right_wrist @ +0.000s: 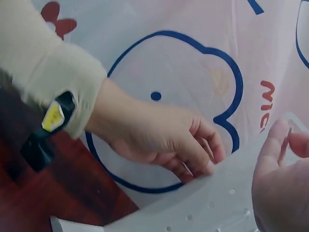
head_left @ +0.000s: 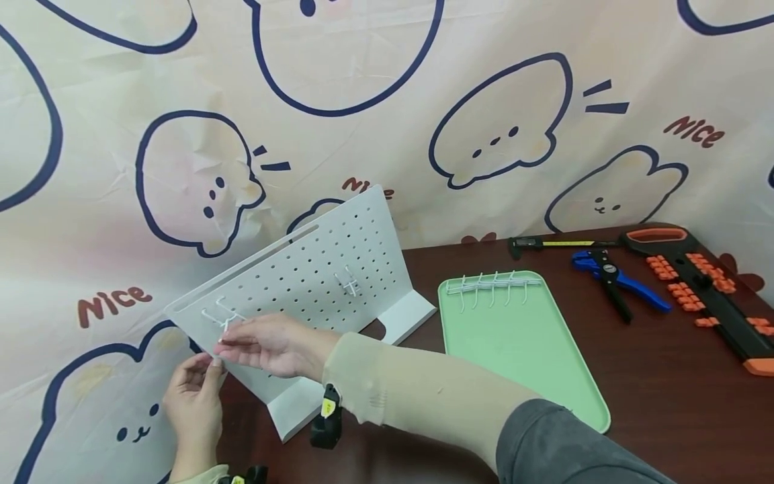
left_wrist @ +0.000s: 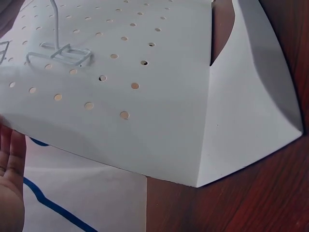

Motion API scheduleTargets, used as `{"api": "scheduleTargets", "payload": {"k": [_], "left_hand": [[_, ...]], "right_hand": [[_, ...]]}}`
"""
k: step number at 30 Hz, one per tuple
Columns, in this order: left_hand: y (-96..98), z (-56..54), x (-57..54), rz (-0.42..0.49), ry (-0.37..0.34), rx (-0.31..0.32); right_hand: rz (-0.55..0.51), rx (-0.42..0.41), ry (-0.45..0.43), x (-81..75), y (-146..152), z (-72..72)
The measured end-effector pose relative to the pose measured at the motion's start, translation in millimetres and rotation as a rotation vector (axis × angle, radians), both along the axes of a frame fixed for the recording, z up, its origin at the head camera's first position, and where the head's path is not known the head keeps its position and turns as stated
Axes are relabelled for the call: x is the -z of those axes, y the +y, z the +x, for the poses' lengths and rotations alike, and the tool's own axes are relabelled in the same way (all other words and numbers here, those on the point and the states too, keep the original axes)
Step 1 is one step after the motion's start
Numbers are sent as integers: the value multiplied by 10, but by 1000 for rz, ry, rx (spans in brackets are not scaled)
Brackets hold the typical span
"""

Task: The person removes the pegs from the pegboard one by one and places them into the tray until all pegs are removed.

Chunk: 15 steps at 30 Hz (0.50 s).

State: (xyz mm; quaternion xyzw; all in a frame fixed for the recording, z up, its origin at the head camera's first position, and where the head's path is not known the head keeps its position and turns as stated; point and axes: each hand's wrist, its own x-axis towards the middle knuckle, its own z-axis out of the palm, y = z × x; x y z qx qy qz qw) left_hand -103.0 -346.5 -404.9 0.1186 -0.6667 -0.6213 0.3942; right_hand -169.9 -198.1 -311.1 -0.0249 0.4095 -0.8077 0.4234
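The white pegboard [head_left: 302, 289] in front of me stands on its bent feet at the left end of the bench [head_left: 653, 403], its panel leaning up toward the back edge. Near the board's left side is a white hook [head_left: 230, 310], and a second hook [head_left: 351, 284] sits farther right on the perforated face. My left hand [head_left: 196, 396] grips the board's left edge, thumb in front and fingers behind; my right hand [head_left: 275, 344] is nearly closed, its fingertips seeming to pinch the wire of the nearer hook — whether the wire's ends are fully seated in the holes I can't tell. If they aren't, I judge the hook could pop out or twist once I let go, and pushing too hard on one side could rock or slide the board, since only that one edge is held. My right sleeve [head_left: 435, 383] reaches across in front of the board, so a careless elbow might nudge the green tray [head_left: 514, 329], where a row of hooks [head_left: 492, 286] lies along the far rim. Beyond it — a caliper [head_left: 562, 243] by the bench's back edge, then blue-and-black pliers [head_left: 607, 270] and a black rack with orange pieces [head_left: 719, 309] toward the right edge.
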Motion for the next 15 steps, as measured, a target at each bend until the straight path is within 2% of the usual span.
{"api": "scheduleTargets", "payload": {"k": [3, 6, 11, 15], "left_hand": [[-13, -5, 1, 9, 16, 2], [-11, -14, 9, -14, 18, -10], [10, -25, 20, -37, -11, -33], [4, -29, 13, -5, -10, -29]], "right_hand": [[-16, 12, -52, -39, -41, 62], [-18, -9, -45, -62, -73, 131], [7, -108, 98, 9, 81, 161], [13, -111, 198, 96, 389, 43]]}}
